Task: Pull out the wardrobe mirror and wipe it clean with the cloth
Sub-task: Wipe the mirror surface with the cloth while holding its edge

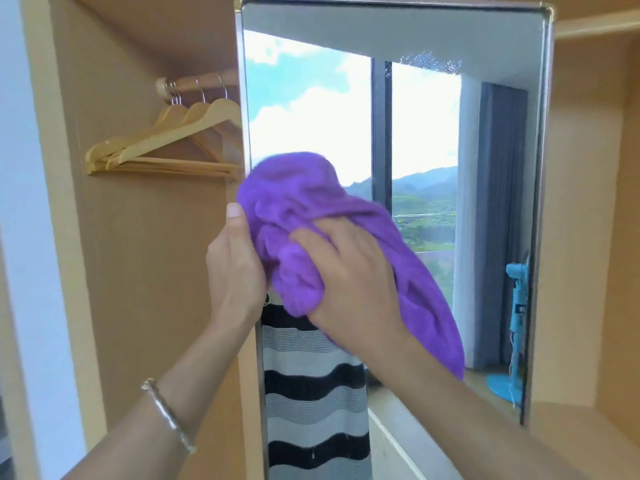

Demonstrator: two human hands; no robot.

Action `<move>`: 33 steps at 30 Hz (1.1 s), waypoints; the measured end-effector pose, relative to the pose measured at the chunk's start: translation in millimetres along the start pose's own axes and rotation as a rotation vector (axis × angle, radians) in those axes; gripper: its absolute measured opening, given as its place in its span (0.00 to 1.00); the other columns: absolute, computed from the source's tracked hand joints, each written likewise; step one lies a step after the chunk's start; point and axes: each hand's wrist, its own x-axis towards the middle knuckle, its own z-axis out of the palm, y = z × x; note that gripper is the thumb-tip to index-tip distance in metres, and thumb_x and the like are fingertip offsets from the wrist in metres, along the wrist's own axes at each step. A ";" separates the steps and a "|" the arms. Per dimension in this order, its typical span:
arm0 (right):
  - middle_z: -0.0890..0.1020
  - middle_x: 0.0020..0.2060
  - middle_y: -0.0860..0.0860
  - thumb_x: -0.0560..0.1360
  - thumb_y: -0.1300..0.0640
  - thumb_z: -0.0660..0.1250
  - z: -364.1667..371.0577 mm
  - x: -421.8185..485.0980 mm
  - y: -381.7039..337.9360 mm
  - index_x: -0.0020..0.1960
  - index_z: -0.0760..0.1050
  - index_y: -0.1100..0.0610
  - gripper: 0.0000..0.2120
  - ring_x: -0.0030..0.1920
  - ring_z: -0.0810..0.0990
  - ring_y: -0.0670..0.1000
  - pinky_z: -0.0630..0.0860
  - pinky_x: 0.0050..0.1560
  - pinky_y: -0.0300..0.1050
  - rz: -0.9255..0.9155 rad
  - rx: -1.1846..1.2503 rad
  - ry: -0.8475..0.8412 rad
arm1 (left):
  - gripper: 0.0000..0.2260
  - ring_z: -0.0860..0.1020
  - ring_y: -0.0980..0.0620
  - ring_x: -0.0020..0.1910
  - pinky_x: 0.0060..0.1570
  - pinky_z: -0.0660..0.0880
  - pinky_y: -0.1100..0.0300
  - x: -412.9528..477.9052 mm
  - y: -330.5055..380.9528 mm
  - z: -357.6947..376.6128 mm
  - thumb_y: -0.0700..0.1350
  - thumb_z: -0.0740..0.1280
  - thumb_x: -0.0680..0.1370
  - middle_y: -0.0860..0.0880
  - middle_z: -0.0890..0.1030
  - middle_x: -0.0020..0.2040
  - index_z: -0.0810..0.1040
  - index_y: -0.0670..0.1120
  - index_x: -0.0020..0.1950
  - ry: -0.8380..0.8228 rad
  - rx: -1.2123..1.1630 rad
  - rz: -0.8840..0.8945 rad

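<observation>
The wardrobe mirror point(422, 116) stands pulled out in front of me, tall with a metal frame, reflecting a window, hills and sky. My left hand point(235, 268) grips the mirror's left edge, thumb pointing up along the frame. My right hand point(353, 271) presses a bunched purple cloth point(301, 209) flat against the glass near the left side, at mid height. Part of the cloth hangs down to the right of my wrist. A patch of droplets or smears shows near the top of the glass.
Several wooden hangers point(173, 140) hang on a rail inside the wardrobe to the left of the mirror. Wooden wardrobe panels point(581, 237) and shelves surround the mirror on the right. The reflection shows a blue fan point(516, 323) and grey curtains.
</observation>
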 end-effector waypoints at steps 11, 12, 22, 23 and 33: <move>0.79 0.55 0.58 0.62 0.55 0.74 -22.6 49.0 45.1 0.57 0.75 0.57 0.25 0.54 0.78 0.62 0.75 0.51 0.55 -0.076 -0.110 0.014 | 0.22 0.77 0.59 0.57 0.55 0.70 0.67 -3.0 -7.1 5.6 0.58 0.53 0.78 0.59 0.79 0.58 0.73 0.55 0.69 -0.017 -0.006 0.086; 0.78 0.56 0.59 0.62 0.55 0.74 -32.4 76.6 52.0 0.57 0.76 0.57 0.24 0.53 0.78 0.62 0.75 0.50 0.55 -0.052 -0.124 0.028 | 0.23 0.75 0.63 0.58 0.54 0.68 0.73 -4.9 -5.9 6.1 0.58 0.52 0.78 0.62 0.77 0.60 0.70 0.55 0.71 -0.016 -0.006 0.092; 0.76 0.58 0.51 0.68 0.47 0.68 -50.6 53.4 77.9 0.59 0.75 0.53 0.22 0.54 0.75 0.54 0.70 0.50 0.47 0.053 -0.018 -0.002 | 0.27 0.67 0.58 0.71 0.72 0.62 0.57 -6.4 -9.4 7.2 0.62 0.50 0.77 0.55 0.70 0.72 0.65 0.56 0.74 -0.039 0.068 0.134; 0.77 0.57 0.53 0.68 0.48 0.69 -48.9 23.8 75.3 0.59 0.76 0.54 0.21 0.54 0.75 0.55 0.68 0.50 0.45 0.047 -0.015 -0.026 | 0.25 0.67 0.60 0.70 0.70 0.62 0.62 -7.7 -9.5 7.2 0.59 0.50 0.79 0.54 0.70 0.73 0.64 0.54 0.75 -0.028 0.091 0.150; 0.80 0.53 0.56 0.67 0.51 0.67 -47.6 -66.3 82.9 0.57 0.71 0.53 0.19 0.55 0.73 0.54 0.74 0.53 0.50 -0.068 -0.049 -0.097 | 0.29 0.68 0.57 0.70 0.64 0.64 0.62 -6.4 -15.8 8.6 0.63 0.47 0.75 0.53 0.70 0.73 0.64 0.58 0.74 -0.008 0.133 0.157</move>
